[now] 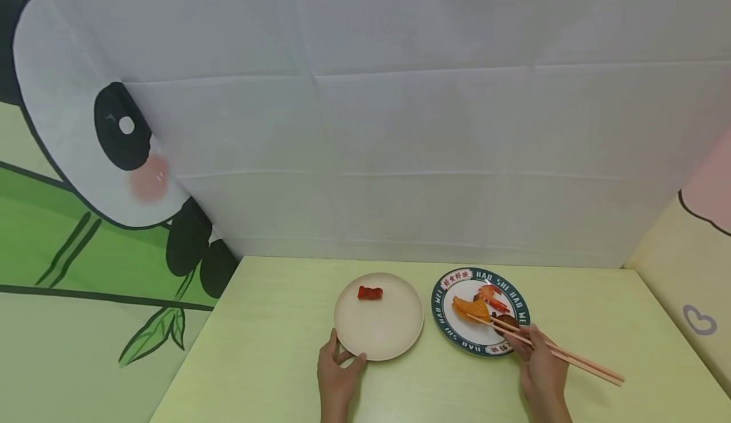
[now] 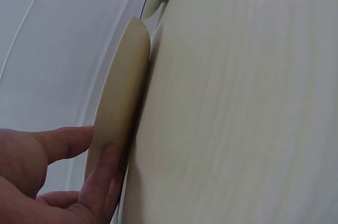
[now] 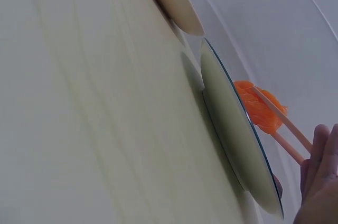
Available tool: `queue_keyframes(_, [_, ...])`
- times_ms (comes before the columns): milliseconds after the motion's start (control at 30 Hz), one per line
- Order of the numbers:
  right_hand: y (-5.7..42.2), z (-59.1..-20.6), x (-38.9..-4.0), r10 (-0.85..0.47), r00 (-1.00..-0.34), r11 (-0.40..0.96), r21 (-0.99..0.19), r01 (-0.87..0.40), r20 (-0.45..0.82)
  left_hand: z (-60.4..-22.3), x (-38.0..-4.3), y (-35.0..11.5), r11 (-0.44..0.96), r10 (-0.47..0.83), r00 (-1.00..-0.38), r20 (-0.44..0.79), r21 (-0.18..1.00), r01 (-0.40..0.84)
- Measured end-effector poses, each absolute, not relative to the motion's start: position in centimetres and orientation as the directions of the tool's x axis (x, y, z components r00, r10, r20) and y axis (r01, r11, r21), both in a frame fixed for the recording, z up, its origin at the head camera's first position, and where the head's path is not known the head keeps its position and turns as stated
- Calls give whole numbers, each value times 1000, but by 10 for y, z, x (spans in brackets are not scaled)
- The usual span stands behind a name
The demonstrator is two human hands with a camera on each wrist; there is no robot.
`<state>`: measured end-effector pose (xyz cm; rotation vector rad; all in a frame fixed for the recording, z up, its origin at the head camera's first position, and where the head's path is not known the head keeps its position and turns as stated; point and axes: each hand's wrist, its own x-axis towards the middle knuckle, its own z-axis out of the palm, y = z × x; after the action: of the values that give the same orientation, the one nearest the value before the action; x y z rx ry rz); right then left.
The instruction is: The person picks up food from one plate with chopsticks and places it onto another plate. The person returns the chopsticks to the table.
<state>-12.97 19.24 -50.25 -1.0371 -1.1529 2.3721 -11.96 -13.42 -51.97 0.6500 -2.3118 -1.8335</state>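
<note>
At the near-left rim of a beige plate (image 1: 394, 334), my left hand (image 1: 338, 372) holds the edge between thumb and fingers. A small red piece of food (image 1: 370, 293) lies on that plate. My right hand (image 1: 545, 366) grips a pair of wooden chopsticks (image 1: 588, 364), their tips at an orange slice of food (image 1: 469, 307) on a blue-rimmed plate (image 1: 442, 318). In the right wrist view the chopsticks reach either side of the orange slice (image 3: 259, 105), which has pale lines across it. A red-and-white shrimp-like piece (image 1: 493, 297) and a dark brown piece (image 1: 505, 321) share the blue-rimmed plate.
Both plates stand side by side on a pale yellow-green table (image 1: 257, 347). A white cloth wall (image 1: 400, 156) rises behind the table's back edge. Painted panels with a panda (image 1: 85, 125) and a heart (image 1: 699, 319) flank it.
</note>
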Motion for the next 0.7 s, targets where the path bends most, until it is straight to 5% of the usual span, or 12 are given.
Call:
queue_keyframes(433, [197,-505,-126,589,-676,-514,-851,110,-443,-517,-118,-134,161,-393,-906,-157,958,-236])
queue_keyframes(700, [201,-510,-122,597,-690,-568,-823,-2,-410,-520,-119,-135,174,-405,-899,-165,952,-252])
